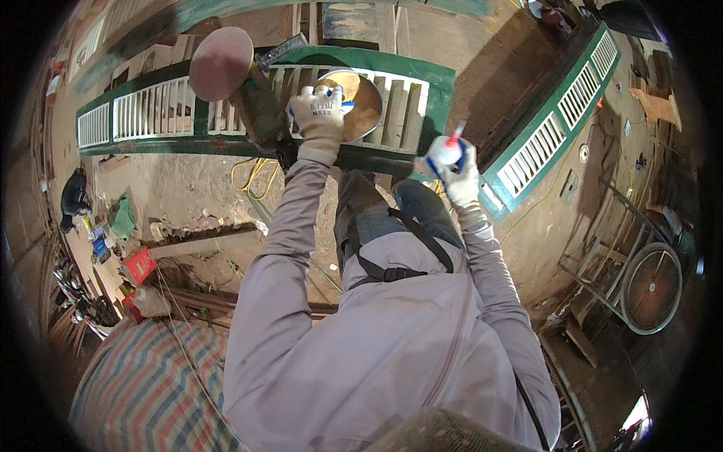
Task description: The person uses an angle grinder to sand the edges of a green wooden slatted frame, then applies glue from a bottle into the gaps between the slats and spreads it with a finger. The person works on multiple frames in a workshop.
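Carpentry workshop, green louvred shutters (pixel 158 113), dusty floor (pixel 188 188), wheeled cart (pixel 651 286)

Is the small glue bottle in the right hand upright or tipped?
Roughly upright: the bottle sits in the right hand, its nozzle pointing up and slightly outward.

A dusty brown workshop floor (pixel 188 188) carries a long green-framed white louvred shutter (pixel 151 109), a second such shutter (pixel 561 128) at an angle, a loose yellow cord (pixel 245 177), and a red box (pixel 138 265).
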Tool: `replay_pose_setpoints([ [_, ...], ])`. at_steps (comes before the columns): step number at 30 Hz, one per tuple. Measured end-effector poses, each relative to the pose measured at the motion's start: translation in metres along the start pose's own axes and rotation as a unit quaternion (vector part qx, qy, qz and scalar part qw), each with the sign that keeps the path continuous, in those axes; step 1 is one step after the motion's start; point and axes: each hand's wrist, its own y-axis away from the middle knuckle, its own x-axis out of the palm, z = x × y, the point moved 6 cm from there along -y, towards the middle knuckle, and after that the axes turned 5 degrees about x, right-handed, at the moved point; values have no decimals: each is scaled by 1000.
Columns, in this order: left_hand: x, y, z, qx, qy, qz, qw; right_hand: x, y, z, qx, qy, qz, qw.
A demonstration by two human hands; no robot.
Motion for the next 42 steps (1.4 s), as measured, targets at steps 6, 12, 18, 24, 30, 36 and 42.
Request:
replay_pose_setpoints([
  [6, 22, -6, 22, -51, 167, 24, 984, 77, 1, 74, -184, 137, 215, 949],
  [12, -10, 0, 7, 84, 3, 24, 996, 116, -6, 77, -184, 201, 256, 927],
  [18, -31, 1, 31, -18, 243, -164, 956, 89, 19, 57, -239, 189, 206, 930],
  [24, 15, -59, 36, 7, 302, -185, 935, 42, 49, 41, -215, 198, 149, 945],
  [30, 60, -114, 50, -13, 327, -135, 935, 35, 49, 39, -180, 189, 133, 956],
  [36, 80, -121, 59, 12, 396, -50, 917, 35, 50, 43, -150, 159, 116, 969],
  [42, 87, -124, 58, 42, 391, -52, 918, 36, 51, 46, -129, 150, 106, 975],
])
